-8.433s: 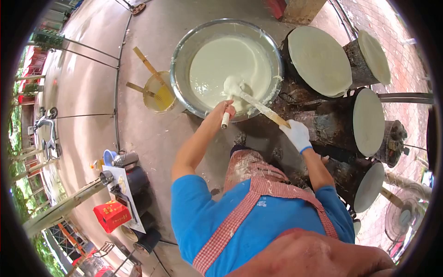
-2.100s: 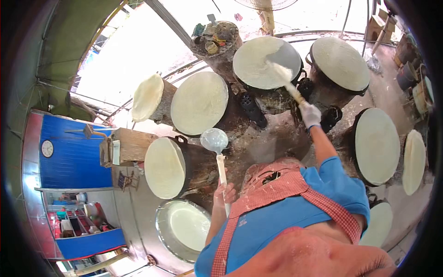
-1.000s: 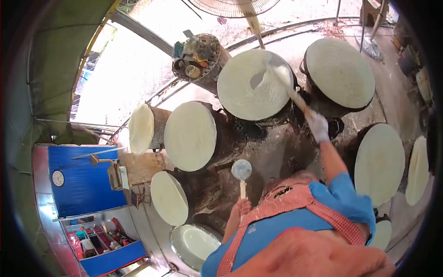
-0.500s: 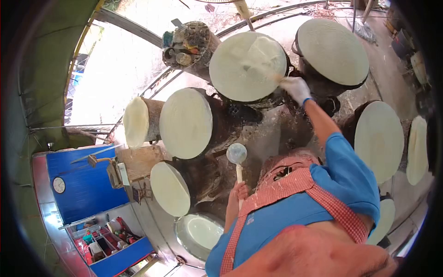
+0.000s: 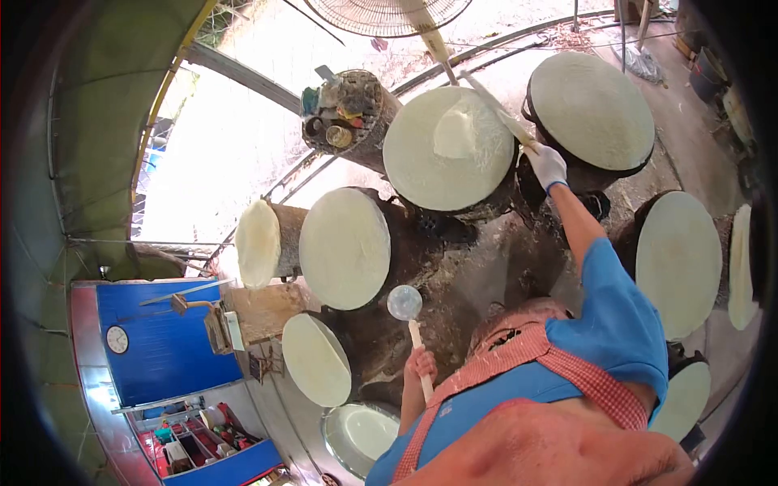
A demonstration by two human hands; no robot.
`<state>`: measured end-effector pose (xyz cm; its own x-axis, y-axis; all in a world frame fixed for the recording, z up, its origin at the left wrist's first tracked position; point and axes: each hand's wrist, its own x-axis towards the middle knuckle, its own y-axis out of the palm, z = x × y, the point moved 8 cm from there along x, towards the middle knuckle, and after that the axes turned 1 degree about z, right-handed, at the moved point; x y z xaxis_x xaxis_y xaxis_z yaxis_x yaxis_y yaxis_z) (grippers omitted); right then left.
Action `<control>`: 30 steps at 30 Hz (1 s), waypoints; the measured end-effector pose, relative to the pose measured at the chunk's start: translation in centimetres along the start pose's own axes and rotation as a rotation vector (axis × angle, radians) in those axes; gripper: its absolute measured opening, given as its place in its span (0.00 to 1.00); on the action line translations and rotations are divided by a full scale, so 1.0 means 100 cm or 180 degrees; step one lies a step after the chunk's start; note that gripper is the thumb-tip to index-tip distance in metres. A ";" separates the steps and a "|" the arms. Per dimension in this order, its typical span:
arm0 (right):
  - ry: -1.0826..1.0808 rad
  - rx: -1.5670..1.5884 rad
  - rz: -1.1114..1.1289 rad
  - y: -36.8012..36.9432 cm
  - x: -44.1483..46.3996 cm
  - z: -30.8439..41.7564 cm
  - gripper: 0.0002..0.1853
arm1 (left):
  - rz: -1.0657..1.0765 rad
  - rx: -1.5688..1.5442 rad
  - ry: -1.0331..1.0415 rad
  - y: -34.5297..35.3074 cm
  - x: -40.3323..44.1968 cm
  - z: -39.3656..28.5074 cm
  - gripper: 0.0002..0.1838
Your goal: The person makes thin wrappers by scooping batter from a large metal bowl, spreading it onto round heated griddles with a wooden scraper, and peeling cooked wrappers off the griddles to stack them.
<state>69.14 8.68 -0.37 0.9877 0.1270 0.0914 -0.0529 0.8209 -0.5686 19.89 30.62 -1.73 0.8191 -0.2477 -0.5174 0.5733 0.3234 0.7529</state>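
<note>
My left hand (image 5: 421,364) is bare and wrapped round the handle of a ladle (image 5: 404,303), whose round bowl points up. My right hand (image 5: 547,165), in a white glove, grips the handle of a flat wooden paddle (image 5: 504,116). The paddle's blade lies over the right edge of a round pan (image 5: 429,154). Pale batter covers this pan, with a thicker patch (image 5: 456,135) near its middle. To the right of the glove stands another batter-covered pan (image 5: 592,112). A metal basin (image 5: 362,436) of pale liquid sits below my left hand, partly hidden by my arm.
More coated pans stand at the left (image 5: 344,249), lower left (image 5: 316,360) and right (image 5: 678,264). A drum top (image 5: 344,113) holds jars and small items behind the middle pan. A fan (image 5: 389,10) is at the top, and a wooden box (image 5: 263,311) at the left.
The paddle has gone from spreading batter across the middle pan to that pan's right edge. Compared with the oldest frame, the view has turned from the basin to the pans. Both tools remain held.
</note>
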 end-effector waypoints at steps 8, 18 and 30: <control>-0.1577 -0.2352 0.0006 -0.021 -0.026 0.028 0.09 | -0.0368 0.2898 0.1495 0.070 0.050 -0.047 0.17; -0.0794 -0.2375 -0.0552 -0.058 -0.088 0.010 0.09 | -0.0368 0.2859 0.1621 0.202 0.202 -0.029 0.17; -0.1906 -0.1486 -0.0395 -0.038 -0.187 0.076 0.12 | -0.0008 0.3154 0.1181 0.144 0.142 -0.004 0.10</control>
<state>49.77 7.39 6.30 0.7271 0.4384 0.5284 0.2520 0.5454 -0.7994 39.79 32.14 1.60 0.8685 0.1013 -0.4853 0.4401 -0.6080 0.6608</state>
